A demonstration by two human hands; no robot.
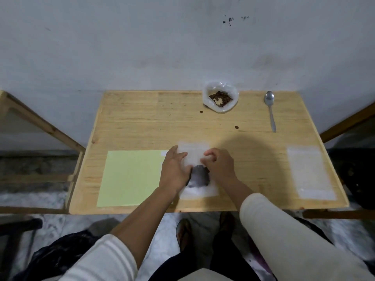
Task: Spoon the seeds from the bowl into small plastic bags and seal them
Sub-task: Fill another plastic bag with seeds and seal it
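Two hands on plastic bag [194, 153], left hand [175, 169] flat, right hand [220, 167] apparently pinching it

From my feed the light is dim and flat, with a cool grey cast on the wall [142, 47]. A broad soft shadow falls on the tabletop [142, 122] just beyond the right hand [220, 166], so I take the light to come from behind and above. I see no glare, only a faint sheen on the spoon [269, 98]. Wide-angle distortion bows the tabletop's edges. The whole picture is soft, the floor [30, 195] smeared, and the bag [197, 171] under both hands blurred.
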